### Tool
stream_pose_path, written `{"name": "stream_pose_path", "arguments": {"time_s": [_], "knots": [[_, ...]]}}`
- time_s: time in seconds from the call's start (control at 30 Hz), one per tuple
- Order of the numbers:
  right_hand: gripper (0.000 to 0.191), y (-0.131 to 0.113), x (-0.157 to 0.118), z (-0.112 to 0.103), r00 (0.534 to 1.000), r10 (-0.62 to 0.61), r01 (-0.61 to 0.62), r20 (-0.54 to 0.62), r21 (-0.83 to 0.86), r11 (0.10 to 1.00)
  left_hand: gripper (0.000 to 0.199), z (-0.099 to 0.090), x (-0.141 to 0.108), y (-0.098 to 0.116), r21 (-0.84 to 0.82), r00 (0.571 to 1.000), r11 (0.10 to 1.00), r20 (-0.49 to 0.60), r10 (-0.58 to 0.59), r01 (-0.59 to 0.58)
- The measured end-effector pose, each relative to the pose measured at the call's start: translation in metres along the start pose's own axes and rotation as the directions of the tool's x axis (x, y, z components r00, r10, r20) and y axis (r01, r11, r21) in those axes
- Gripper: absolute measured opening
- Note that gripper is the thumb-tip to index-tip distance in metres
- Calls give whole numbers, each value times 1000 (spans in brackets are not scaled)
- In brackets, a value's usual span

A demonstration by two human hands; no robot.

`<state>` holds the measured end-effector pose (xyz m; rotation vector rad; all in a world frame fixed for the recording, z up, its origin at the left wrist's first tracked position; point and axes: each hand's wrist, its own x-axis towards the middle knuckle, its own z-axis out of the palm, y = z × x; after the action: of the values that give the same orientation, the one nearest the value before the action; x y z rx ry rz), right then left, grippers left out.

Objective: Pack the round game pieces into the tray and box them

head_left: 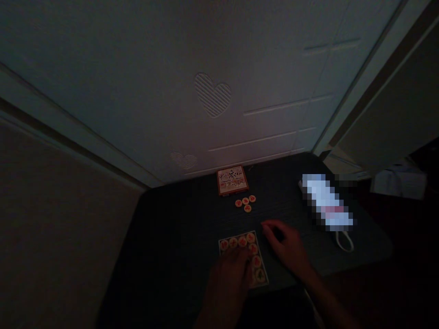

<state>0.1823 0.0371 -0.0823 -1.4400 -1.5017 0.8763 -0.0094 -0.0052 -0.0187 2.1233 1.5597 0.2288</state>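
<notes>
Red-marked discs in shallow tray on dark table. Left hand bent over them, right hand curled beside tray; from here, can't tell whether either pinches anything. Discs likely light, stiff, slightly slippery: best gripped by rims.

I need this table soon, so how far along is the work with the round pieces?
Partway, it seems. Done: pieces line the tray's far row and right side. In hand: the left hand covers much of the tray, so its grip and any gaps are hidden; the right hand is beside it. Apparently left: four loose pieces near the box.
</notes>
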Motion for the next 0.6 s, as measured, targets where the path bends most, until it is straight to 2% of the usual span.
{"name": "stream_pose_path", "arguments": {"time_s": [0.17, 0.43, 0.6], "knots": [[22, 3, 0, 1, 1000, -16, 15, -3, -11, 1000, 23, -1, 1, 1, -11, 1000, 1000, 4, -1, 1], [22, 0, 0, -1, 1000, -8, 8, 10, -3, 1000, 22, -1, -2, -2, -15, 998, 999, -50, 45, -46], [23, -2, 0, -1, 1000, -6, 6, 2, -3, 1000, 20, -19, -3, -17, -1, 988, 999, -146, 49, -50]]}}
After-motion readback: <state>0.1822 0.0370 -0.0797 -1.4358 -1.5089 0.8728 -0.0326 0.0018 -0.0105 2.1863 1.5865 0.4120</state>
